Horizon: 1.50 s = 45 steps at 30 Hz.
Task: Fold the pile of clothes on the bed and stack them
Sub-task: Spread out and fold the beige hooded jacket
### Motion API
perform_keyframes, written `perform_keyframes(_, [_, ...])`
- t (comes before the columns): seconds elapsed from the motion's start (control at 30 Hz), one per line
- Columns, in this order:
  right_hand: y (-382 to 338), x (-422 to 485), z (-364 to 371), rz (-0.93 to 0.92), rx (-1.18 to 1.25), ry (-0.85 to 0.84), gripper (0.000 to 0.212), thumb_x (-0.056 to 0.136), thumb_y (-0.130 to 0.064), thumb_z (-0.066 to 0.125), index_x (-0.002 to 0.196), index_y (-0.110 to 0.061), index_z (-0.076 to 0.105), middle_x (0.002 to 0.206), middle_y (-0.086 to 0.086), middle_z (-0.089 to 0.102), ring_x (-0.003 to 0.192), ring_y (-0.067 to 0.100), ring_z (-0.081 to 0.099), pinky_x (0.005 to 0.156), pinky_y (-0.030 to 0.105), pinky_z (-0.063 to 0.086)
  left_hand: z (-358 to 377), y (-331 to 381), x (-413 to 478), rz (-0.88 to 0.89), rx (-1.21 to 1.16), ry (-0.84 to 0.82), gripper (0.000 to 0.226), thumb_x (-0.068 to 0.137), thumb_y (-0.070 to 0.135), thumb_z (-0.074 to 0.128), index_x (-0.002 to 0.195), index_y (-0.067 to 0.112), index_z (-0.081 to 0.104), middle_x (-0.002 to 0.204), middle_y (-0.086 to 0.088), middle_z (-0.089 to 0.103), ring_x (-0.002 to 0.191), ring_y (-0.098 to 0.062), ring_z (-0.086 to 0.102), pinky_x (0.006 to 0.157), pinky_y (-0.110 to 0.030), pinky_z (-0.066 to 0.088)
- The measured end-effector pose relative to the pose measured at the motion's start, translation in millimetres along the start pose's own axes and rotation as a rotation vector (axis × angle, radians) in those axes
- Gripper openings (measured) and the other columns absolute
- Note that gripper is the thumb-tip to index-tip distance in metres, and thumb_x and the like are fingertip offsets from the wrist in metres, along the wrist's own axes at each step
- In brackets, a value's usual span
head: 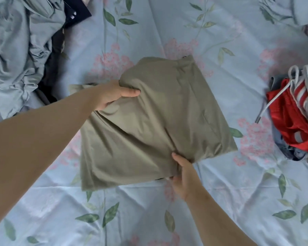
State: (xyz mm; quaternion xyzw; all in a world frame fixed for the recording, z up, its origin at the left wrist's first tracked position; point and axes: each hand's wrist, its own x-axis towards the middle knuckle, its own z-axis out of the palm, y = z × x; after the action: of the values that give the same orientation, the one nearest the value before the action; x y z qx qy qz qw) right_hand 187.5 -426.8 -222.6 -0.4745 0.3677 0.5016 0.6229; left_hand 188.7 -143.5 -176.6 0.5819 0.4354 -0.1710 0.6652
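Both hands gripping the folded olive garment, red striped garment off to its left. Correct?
No. The red striped garment lies to the right of the folded olive garment, not the left; the head view shows this. The left hand and right hand do both grip it.

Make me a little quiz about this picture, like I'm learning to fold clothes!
1. True or false: the left hand and the right hand both grip the folded olive-green cloth garment.
2. On which side of it is the red garment with white stripes? A: left. B: right.
3. Fill in: under it is a light-blue bedsheet printed with pink ____.
Key: 1 true; 2 B; 3 flowers.
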Motion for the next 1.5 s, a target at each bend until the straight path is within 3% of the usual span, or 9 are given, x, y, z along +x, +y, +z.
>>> perform_keyframes(0.17, [-68.3,-46.7,6.5,-0.241,0.033,-0.156,0.020,0.070,-0.024,0.066,0.086,-0.024,0.079,0.101,0.000,0.074,0.087,0.017,0.072,0.065,0.033,0.058,5.5,10.3,-60.9,0.120,-0.334,0.107,0.020,0.079,0.023,0.069,0.098,0.017,0.066,0.085,0.002,0.075,0.077,-0.013,0.072,0.058,-0.023,0.056])
perform_keyframes(0.5, [-146.6,-134.0,22.7,-0.614,-0.379,-0.358,0.031,0.086,-0.014,0.051,0.080,-0.027,0.078,0.087,-0.008,0.074,0.080,0.008,0.070,0.067,0.024,0.056,12.3,-40.5,-176.5,0.451,-0.802,0.037,0.039,0.087,0.047,0.048,0.111,0.026,0.071,0.121,0.000,0.066,0.113,-0.016,0.061,0.086,-0.031,0.054])
perform_keyframes(0.63, [-108.8,-128.6,-23.4,-0.506,-0.631,-0.279,0.037,0.071,-0.024,0.065,0.105,-0.010,0.069,0.097,0.003,0.074,0.089,0.015,0.071,0.066,0.023,0.056,38.1,-113.3,-196.7,0.295,-0.774,0.077,0.037,0.080,0.045,0.058,0.108,0.026,0.072,0.115,-0.001,0.069,0.104,-0.015,0.066,0.077,-0.028,0.056])
perform_keyframes(0.73, [-64.6,-111.8,-79.3,-0.310,-0.766,-0.093,0.049,0.071,-0.029,0.072,0.114,-0.007,0.063,0.101,0.007,0.073,0.092,0.025,0.070,0.073,0.032,0.056,70.7,-178.9,-208.1,-0.039,-0.721,0.095,0.049,0.074,0.047,0.064,0.115,0.019,0.063,0.111,-0.003,0.071,0.098,-0.017,0.069,0.071,-0.029,0.057])
perform_keyframes(0.87, [-14.7,-97.8,-147.3,-0.122,-0.886,0.123,0.043,0.079,-0.029,0.073,0.113,-0.006,0.062,0.094,0.004,0.073,0.091,0.025,0.066,0.073,0.033,0.053,110.7,-247.8,-216.8,-0.361,-0.485,0.099,0.075,0.059,0.061,0.076,0.115,0.013,0.062,0.105,-0.005,0.058,0.094,-0.023,0.049,0.101,-0.033,0.040])
perform_keyframes(0.97, [4.4,-92.1,-167.0,-0.086,-0.914,0.181,0.049,0.080,-0.031,0.073,0.118,-0.005,0.058,0.098,0.003,0.068,0.095,0.024,0.061,0.077,0.031,0.049,129.0,-269.8,-215.2,-0.484,-0.393,0.171,0.062,0.069,0.057,0.072,0.117,0.020,0.058,0.114,-0.001,0.066,0.106,-0.024,0.059,0.106,-0.042,0.038])
perform_keyframes(1.13, [3.5,-67.0,-150.5,-0.261,-1.024,0.289,0.069,0.079,-0.040,0.072,0.133,-0.007,0.045,0.125,0.009,0.057,0.111,0.030,0.054,0.100,0.045,0.043,130.0,-271.5,-185.5,-0.397,-0.150,0.620,0.081,0.068,0.033,0.081,0.135,0.018,0.038,0.127,-0.008,0.050,0.112,-0.028,0.052,0.097,-0.043,0.045])
perform_keyframes(1.27, [2.5,-44.4,-131.6,-0.319,-1.051,0.404,0.094,0.071,-0.048,0.077,0.143,-0.012,0.028,0.139,0.012,0.041,0.124,0.035,0.044,0.104,0.051,0.039,123.9,-258.9,-158.5,-0.380,-0.197,0.641,0.107,0.060,0.047,0.084,0.144,0.022,0.024,0.136,-0.006,0.043,0.122,-0.031,0.047,0.100,-0.049,0.043])
perform_keyframes(1.5, [19.9,-51.6,-122.2,-0.314,-1.003,0.213,0.055,0.081,-0.031,0.072,0.125,-0.007,0.050,0.110,0.004,0.060,0.098,0.023,0.056,0.086,0.033,0.045,140.7,-243.5,-157.3,-0.328,-0.340,0.529,0.042,0.074,0.029,0.079,0.108,0.012,0.061,0.096,-0.006,0.067,0.083,-0.025,0.066,0.070,-0.033,0.055])
